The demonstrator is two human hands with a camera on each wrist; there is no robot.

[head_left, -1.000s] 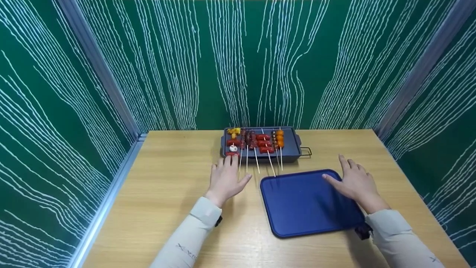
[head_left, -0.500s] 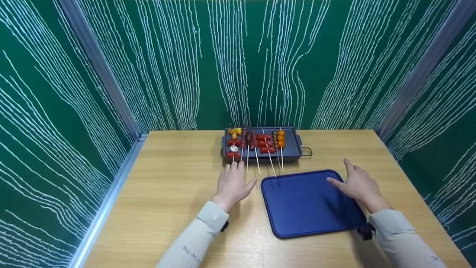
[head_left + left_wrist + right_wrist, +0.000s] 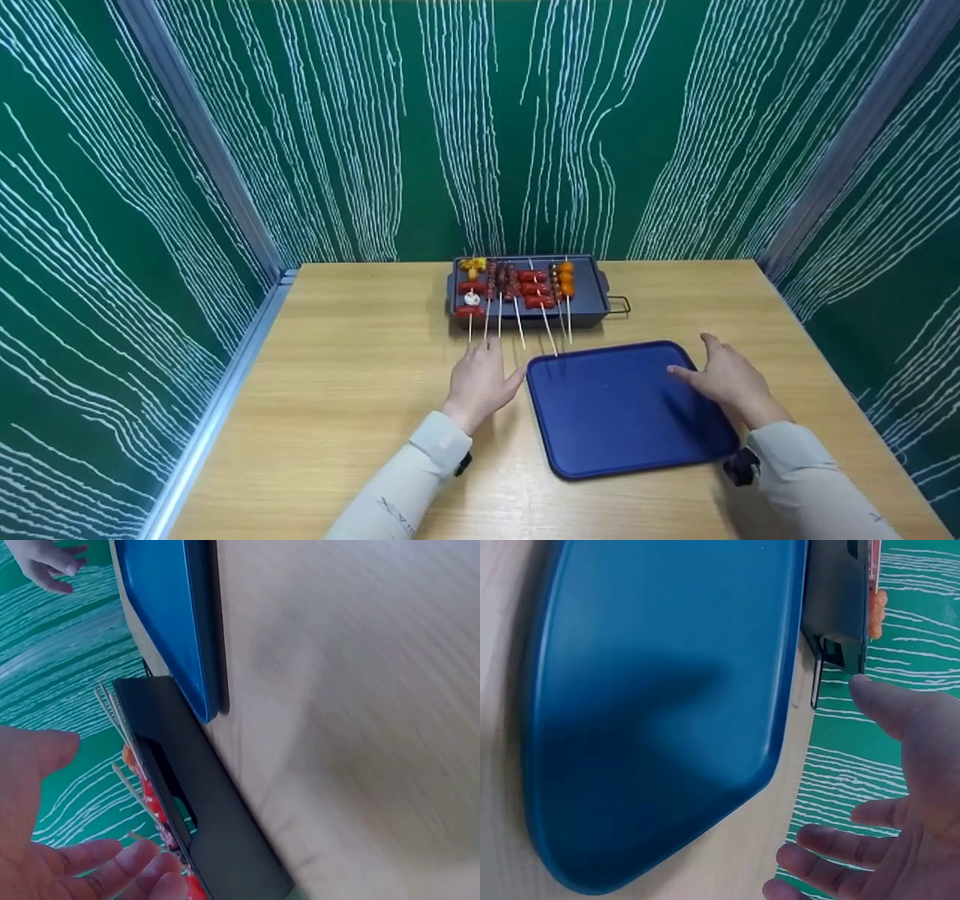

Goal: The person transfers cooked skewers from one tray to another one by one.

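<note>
My left hand (image 3: 481,381) hovers in front of the grill, its fingertips near the stick ends of the leftmost skewers. In the left wrist view its thumb (image 3: 52,751) stands apart from the fingers, and nothing lies between them. Over the right part of a blue tray (image 3: 622,420) hangs my right hand (image 3: 729,381), fingers spread and holding nothing. Several skewers lie across the dark grey grill (image 3: 592,289): a mixed one with a mushroom slice (image 3: 471,299), dark meat ones (image 3: 502,279), red sausage pieces (image 3: 534,288) and orange balls (image 3: 565,279).
A wire handle (image 3: 619,305) sticks out from the grill's right side. The skewer sticks overhang its front edge, one ending at the tray's far edge. Green walls with white lines (image 3: 465,127) enclose the wooden table (image 3: 360,337).
My left hand has drawn back from the grill, toward me and slightly right, uncovering the mixed skewer's stick. My right hand has shifted slightly back and right. Tray and skewers have stayed put.
</note>
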